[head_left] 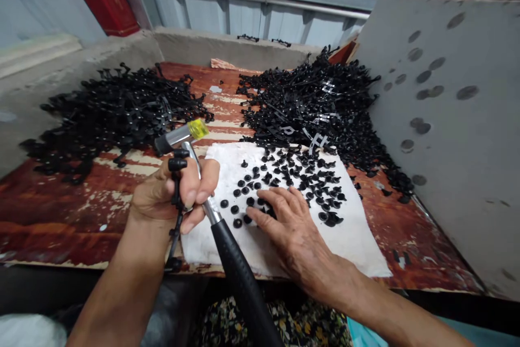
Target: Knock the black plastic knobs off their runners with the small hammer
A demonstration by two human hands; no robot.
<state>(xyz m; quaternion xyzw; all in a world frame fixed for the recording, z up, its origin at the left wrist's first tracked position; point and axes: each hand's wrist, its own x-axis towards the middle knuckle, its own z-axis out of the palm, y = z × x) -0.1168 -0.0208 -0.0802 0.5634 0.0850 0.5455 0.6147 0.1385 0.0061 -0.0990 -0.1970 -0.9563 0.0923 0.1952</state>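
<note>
My left hand point(182, 190) is closed around a mallet point(213, 209) and a thin black jointed plastic part point(176, 217). The mallet has a metal shank, a black grip and a head point(179, 136) with one yellow face and one dark face. Its grip slants down toward the bottom edge. On a white cloth point(227, 247) lie many small round black caps with stems point(292, 168). My right hand point(290, 222) hovers low over or rests among the caps at the left of the group, fingers outstretched and slightly apart. Whatever lies beneath the palm is hidden.
A heap of black jointed parts point(117, 111) covers the tabletop's left side. Another heap point(309, 95) with a few metal lattice strips rises at the back right. A grey panel point(450, 136) stands at the right. A red box point(108, 8) sits at the back left.
</note>
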